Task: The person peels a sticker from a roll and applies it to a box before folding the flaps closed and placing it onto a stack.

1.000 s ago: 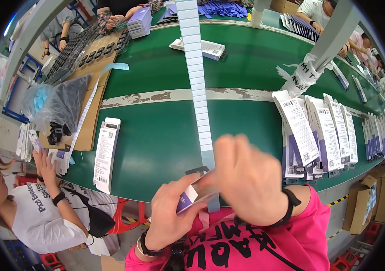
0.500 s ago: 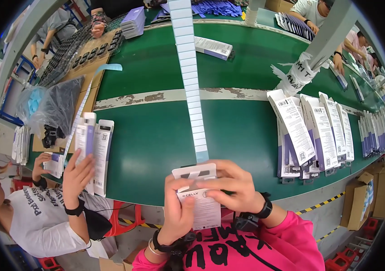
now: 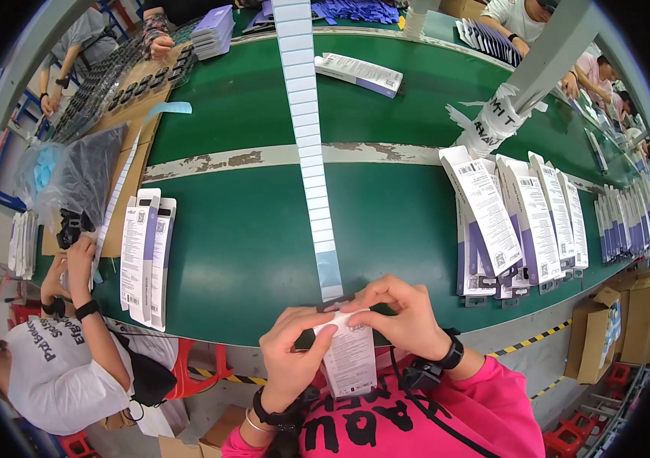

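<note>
Close in front of me I hold a slim white carton (image 3: 350, 365) with fine print on its face. My left hand (image 3: 294, 349) pinches its upper left side, thumb on the face. At the upper right my right hand (image 3: 405, 314) grips the same end, thumb pressed on the face near the edge. A dark edge shows between the fingers at the carton's top; the fingers partly hide that end. Just beyond my hands lies the lower end of a long strip of pale labels (image 3: 308, 130), light blue at its tip.
Overlapping white and purple cartons (image 3: 485, 214) lie to the right on the green table (image 3: 241, 229). Another carton (image 3: 361, 74) lies beyond the pale rail. Two cartons (image 3: 141, 256) stand at left beside a co-worker's hands (image 3: 73, 267). A wrapped post (image 3: 496, 122) rises at the right.
My fingers have shifted to the carton's top edge, where the slotted flap no longer stands up in view. The co-worker's hands have left the cartons at left and moved toward a black item.
</note>
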`<state>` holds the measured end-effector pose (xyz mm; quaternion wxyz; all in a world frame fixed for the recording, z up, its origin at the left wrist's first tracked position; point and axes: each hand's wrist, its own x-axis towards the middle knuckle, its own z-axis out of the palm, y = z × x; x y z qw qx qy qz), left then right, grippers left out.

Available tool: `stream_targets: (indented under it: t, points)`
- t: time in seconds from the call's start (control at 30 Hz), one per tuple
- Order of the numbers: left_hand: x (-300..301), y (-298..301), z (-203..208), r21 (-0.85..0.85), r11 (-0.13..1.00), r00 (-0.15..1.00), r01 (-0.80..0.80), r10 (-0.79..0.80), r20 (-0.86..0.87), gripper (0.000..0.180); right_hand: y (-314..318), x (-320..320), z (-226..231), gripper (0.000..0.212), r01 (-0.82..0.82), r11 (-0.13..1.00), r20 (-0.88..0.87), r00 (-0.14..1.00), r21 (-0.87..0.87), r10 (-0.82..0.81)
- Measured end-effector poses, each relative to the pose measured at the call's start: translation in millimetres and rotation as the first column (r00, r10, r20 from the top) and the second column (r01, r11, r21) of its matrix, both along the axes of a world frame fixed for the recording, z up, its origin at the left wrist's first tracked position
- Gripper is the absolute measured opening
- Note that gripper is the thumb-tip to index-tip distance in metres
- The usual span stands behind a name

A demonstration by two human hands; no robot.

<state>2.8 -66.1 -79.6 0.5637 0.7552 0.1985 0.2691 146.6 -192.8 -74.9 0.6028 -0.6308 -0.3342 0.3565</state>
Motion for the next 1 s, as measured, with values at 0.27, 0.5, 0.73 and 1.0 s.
stream_targets:
  t: [0.27, 0.5, 0.73, 1.0]
  points:
    - [2, 6, 34, -0.345, 0.938, 0.999, -0.03, 0.018, -0.037, 0.015, 14, 8, 50, 0.021, -0.015, 0.991, 0.03, 0.999, -0.134, 0.019]
    - [-10, 4, 6, 0.108, 0.99, 0.996, 0.087, -0.087, 0.002, 0.022, -4, -3, 7, 0.017, -0.061, 0.997, 0.118, 0.991, 0.046, 0.055]
    - [-13, 4, -4, 0.11, 0.985, 0.99, 0.136, -0.138, 0.011, 0.026, -23, -12, -21, 0.016, -0.036, 0.983, -0.043, 0.998, 0.181, 0.044]
    - [-27, 153, 42, 0.695, 0.669, 0.835, -0.264, 0.519, -0.182, 0.05, -67, 18, 56, 0.029, 0.381, 0.924, 0.724, 0.631, 0.021, -0.277]
